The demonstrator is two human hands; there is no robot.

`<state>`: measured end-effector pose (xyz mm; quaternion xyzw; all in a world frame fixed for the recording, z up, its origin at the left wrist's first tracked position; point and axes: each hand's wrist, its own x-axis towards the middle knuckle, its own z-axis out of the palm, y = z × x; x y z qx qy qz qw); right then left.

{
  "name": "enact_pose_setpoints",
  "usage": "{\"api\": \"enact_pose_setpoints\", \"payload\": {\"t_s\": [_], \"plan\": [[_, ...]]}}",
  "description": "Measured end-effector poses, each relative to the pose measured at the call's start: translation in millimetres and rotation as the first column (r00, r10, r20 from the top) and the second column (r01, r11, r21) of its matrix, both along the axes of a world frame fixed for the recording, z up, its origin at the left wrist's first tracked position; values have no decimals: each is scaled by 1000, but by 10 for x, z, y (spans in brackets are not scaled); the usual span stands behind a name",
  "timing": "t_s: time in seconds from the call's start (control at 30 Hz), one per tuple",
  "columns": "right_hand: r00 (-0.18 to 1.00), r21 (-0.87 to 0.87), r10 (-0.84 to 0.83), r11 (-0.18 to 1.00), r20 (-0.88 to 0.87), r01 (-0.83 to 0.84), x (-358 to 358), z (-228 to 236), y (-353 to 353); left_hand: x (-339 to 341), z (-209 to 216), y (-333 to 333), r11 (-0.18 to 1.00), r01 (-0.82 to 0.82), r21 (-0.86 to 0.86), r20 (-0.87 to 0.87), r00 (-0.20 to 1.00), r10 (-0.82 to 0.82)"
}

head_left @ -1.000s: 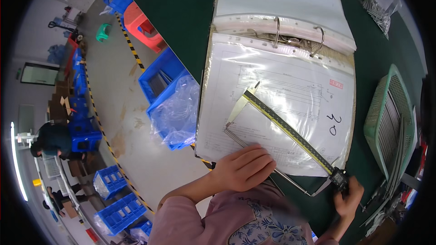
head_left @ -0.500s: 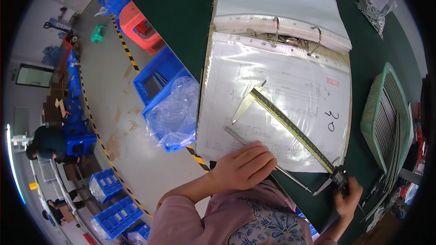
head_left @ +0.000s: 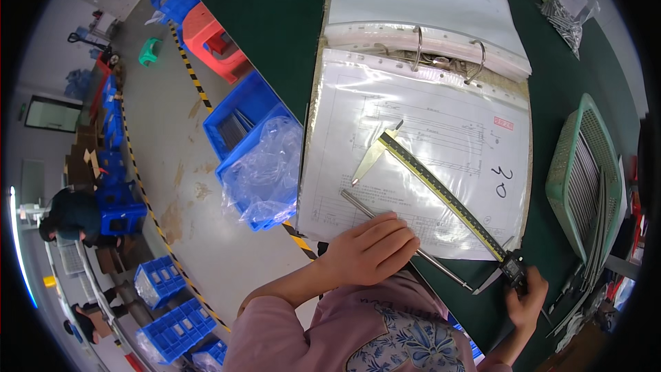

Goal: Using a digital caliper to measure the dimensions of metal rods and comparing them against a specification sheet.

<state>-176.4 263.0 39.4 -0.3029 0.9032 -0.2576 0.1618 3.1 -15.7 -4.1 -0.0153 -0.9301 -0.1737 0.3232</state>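
Note:
A thin metal rod [head_left: 441, 268] slants across the near edge of the binder page, and my left hand [head_left: 372, 251] is closed over its middle. The rod's upper-left end lies on the plastic-sleeved sheet; its lower-right end reaches past the page. Alongside it lies a digital caliper [head_left: 444, 196] with its jaws spread wide. One jaw tip is close to the rod's left end, the other beside its right end; contact cannot be made out. Curled round the caliper's dark display slider is my right hand [head_left: 527, 300]. The open ring binder [head_left: 420, 124] holds printed drawings.
To the right, a green mesh basket [head_left: 566, 172] holds many metal rods. A clear bag of small metal parts [head_left: 568, 10] lies at the far right of the dark green table [head_left: 261, 7]. Blue bins [head_left: 255, 100] and a red stool [head_left: 206, 38] stand left of the table edge.

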Motion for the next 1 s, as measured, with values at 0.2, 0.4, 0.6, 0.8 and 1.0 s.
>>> {"api": "enact_pose_setpoints", "payload": {"t_s": [0.2, 0.4, 0.6, 0.8, 1.0], "plan": [[1000, -2, 8, 1000, 1, -8, -1, 7, -11, 3, 3, -1, 1000, 11, 10, 9, 1000, -11], [1000, 10, 5, 1000, 3, -5, -2, 4, -25, 2, -10, -8, 1000, 14, 12, 7, 1000, -14], [1000, 4, 3, 1000, -6, -3, 8, 0, 10, 7, 4, 5, 1000, 18, 5, 7, 1000, -18], [998, 8, 6, 1000, 60, -6, 4, 34, -42, -1, 3, 22, 999, -18, 30, 14, 1000, 18], [987, -18, -11, 1000, 162, 14, 12, 102, -89, -33, 40, 40, 995, -11, 97, 4, 1000, 11]]}}
